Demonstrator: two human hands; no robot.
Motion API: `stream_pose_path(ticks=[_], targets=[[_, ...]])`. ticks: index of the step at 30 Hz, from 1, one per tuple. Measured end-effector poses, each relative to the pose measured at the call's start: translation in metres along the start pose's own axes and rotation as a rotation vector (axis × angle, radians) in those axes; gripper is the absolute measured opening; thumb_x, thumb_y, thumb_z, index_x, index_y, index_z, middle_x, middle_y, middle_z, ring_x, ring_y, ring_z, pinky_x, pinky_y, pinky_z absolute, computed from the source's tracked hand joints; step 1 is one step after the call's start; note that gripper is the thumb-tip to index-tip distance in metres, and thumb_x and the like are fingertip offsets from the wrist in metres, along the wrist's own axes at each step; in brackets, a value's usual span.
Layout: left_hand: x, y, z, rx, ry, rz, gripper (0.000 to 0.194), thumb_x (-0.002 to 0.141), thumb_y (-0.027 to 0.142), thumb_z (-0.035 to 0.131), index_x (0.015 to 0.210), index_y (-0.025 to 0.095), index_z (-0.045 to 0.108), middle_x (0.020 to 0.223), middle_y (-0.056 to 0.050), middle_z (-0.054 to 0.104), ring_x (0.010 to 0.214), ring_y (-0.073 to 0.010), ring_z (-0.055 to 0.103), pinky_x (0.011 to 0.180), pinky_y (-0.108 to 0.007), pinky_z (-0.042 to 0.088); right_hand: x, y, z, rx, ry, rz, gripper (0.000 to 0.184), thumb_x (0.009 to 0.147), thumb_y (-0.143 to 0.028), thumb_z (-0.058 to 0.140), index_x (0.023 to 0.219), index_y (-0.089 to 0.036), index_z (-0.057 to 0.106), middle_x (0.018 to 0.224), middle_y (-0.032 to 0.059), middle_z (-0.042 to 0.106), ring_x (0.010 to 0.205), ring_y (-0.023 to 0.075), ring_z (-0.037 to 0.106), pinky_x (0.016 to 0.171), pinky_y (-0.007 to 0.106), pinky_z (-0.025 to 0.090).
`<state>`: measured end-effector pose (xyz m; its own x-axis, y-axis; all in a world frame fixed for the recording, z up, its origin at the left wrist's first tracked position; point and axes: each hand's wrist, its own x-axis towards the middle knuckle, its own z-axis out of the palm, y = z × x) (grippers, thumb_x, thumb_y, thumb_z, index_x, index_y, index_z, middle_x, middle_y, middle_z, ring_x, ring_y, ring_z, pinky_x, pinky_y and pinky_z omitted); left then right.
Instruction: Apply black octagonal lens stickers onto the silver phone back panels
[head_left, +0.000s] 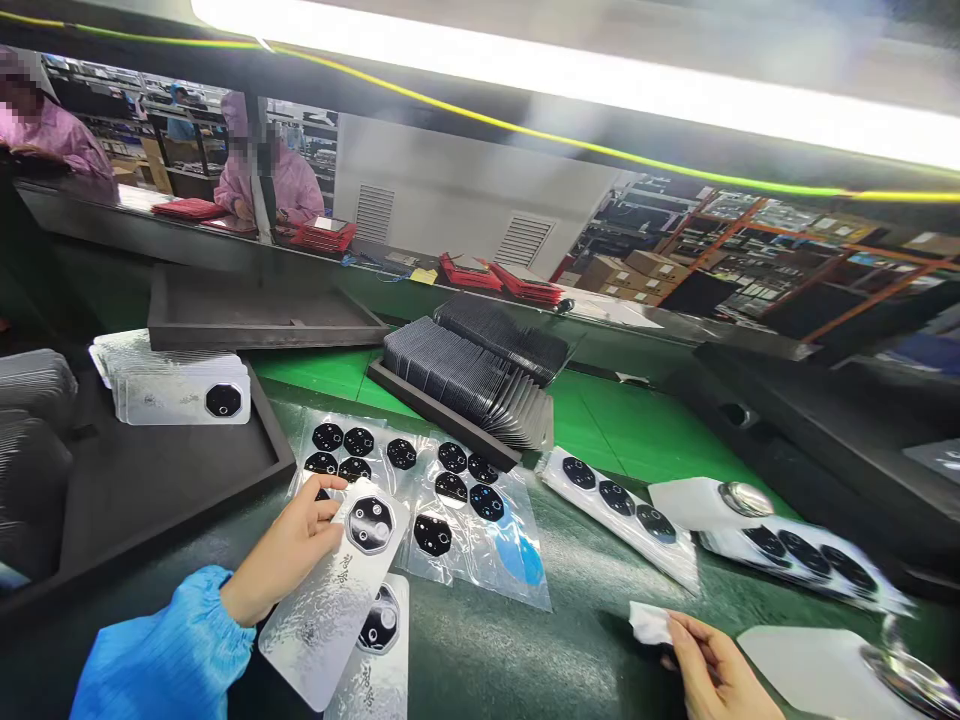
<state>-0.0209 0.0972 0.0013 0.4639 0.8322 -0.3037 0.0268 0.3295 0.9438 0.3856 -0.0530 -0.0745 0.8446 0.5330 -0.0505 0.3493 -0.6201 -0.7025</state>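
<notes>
My left hand (289, 548), in a blue sleeve, grips a silver phone back cover (330, 600) by its upper edge; the cover has an octagonal black camera ring and lies tilted over a second silver cover (379, 650) on the dark mat. My right hand (712, 665) at the lower right pinches a small white cloth or wipe (651, 623). Between the hands lie clear plastic sheets (450, 500) carrying several black octagonal camera lens pieces.
A black tray (150, 490) at left holds a stack of silver covers (180, 390). A fanned row of dark covers (472, 380) stands on a tray behind. More lens strips (622, 505) and white covers (709, 500) lie right. People in pink coats work beyond the conveyor.
</notes>
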Motion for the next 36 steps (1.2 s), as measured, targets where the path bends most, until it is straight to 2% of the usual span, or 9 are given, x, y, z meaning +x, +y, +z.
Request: stream_pose_path(ticks=[4, 8, 10, 14, 20, 24, 27, 32, 36], targets=[[0.000, -0.001, 0.000, 0.008, 0.003, 0.004, 0.042, 0.085, 0.027, 0.061, 0.120, 0.024, 0.039, 0.102, -0.003, 0.070, 0.076, -0.0155, 0.065, 0.067, -0.027, 0.042, 0.001, -0.001, 0.004, 0.205, 0.018, 0.011, 0.053, 0.059, -0.066, 0.058, 0.088, -0.022, 0.063, 0.059, 0.0006, 0.059, 0.060, 0.0233, 0.056, 0.058, 0.035, 0.040], [0.000, 0.001, 0.001, -0.004, -0.006, -0.008, 0.044, 0.084, 0.027, 0.061, 0.122, 0.024, 0.038, 0.098, -0.002, 0.070, 0.075, -0.0155, 0.065, 0.067, -0.027, 0.044, -0.009, -0.015, 0.005, 0.333, 0.131, 0.038, 0.054, 0.070, -0.069, 0.058, 0.092, -0.019, 0.064, 0.069, 0.0015, 0.058, 0.061, 0.0187, 0.049, 0.059, 0.033, 0.037], [-0.001, 0.003, 0.002, -0.019, -0.013, -0.020, 0.043, 0.085, 0.026, 0.061, 0.121, 0.025, 0.038, 0.098, -0.002, 0.070, 0.075, -0.0158, 0.066, 0.068, -0.027, 0.046, -0.017, -0.025, 0.006, 0.370, 0.167, 0.021, 0.060, 0.080, -0.072, 0.049, 0.097, -0.018, 0.065, 0.078, 0.0040, 0.060, 0.063, 0.0173, 0.046, 0.060, 0.033, 0.036], [-0.002, 0.004, 0.002, -0.029, -0.008, -0.040, 0.043, 0.084, 0.028, 0.062, 0.121, 0.025, 0.039, 0.104, -0.004, 0.069, 0.082, -0.0187, 0.069, 0.071, -0.030, 0.048, -0.030, -0.043, 0.011, 0.440, 0.041, -0.026, 0.090, 0.084, -0.084, 0.020, 0.114, -0.013, 0.066, 0.079, 0.0063, 0.060, 0.060, 0.0155, 0.041, 0.055, 0.031, 0.032], [-0.001, 0.001, 0.000, -0.006, 0.007, -0.033, 0.043, 0.084, 0.028, 0.061, 0.121, 0.025, 0.039, 0.101, -0.003, 0.069, 0.081, -0.0189, 0.068, 0.070, -0.030, 0.047, -0.048, -0.055, 0.025, 0.364, 0.075, -0.064, 0.088, 0.079, -0.074, 0.055, 0.152, -0.029, 0.035, 0.091, 0.0035, 0.063, 0.076, 0.0208, 0.058, 0.074, 0.036, 0.046], [-0.002, 0.006, 0.003, -0.011, -0.004, -0.039, 0.043, 0.083, 0.030, 0.063, 0.119, 0.025, 0.040, 0.101, -0.003, 0.070, 0.080, -0.0183, 0.068, 0.070, -0.029, 0.048, -0.050, -0.054, 0.029, 0.307, 0.146, -0.114, 0.062, 0.083, -0.066, 0.055, 0.128, -0.025, 0.063, 0.104, 0.0057, 0.067, 0.088, 0.0236, 0.061, 0.083, 0.036, 0.044], [-0.003, 0.009, 0.006, -0.024, 0.005, -0.041, 0.046, 0.082, 0.037, 0.065, 0.119, 0.025, 0.040, 0.105, -0.004, 0.071, 0.081, -0.0199, 0.070, 0.073, -0.031, 0.050, -0.048, -0.052, 0.030, 0.306, 0.203, -0.175, 0.055, 0.081, -0.066, 0.058, 0.107, -0.019, 0.069, 0.104, 0.0065, 0.069, 0.095, 0.0245, 0.059, 0.086, 0.034, 0.042], [0.000, 0.008, 0.008, 0.029, 0.078, -0.066, 0.059, 0.078, 0.053, 0.068, 0.124, 0.028, 0.041, 0.110, -0.006, 0.072, 0.088, -0.0257, 0.072, 0.075, -0.034, 0.052, -0.041, -0.053, 0.033, 0.526, 0.126, -0.141, 0.055, 0.076, -0.066, 0.065, 0.101, -0.017, 0.068, 0.089, 0.0029, 0.065, 0.082, 0.0177, 0.055, 0.067, 0.026, 0.041], [0.002, 0.010, 0.006, 0.057, 0.073, -0.087, 0.064, 0.077, 0.057, 0.069, 0.128, 0.030, 0.041, 0.106, -0.003, 0.074, 0.081, -0.0248, 0.072, 0.071, -0.033, 0.052, -0.038, -0.056, 0.033, 0.648, 0.039, -0.091, 0.054, 0.078, -0.063, 0.065, 0.105, -0.016, 0.070, 0.075, -0.0010, 0.057, 0.057, 0.0095, 0.043, 0.047, 0.022, 0.030]])
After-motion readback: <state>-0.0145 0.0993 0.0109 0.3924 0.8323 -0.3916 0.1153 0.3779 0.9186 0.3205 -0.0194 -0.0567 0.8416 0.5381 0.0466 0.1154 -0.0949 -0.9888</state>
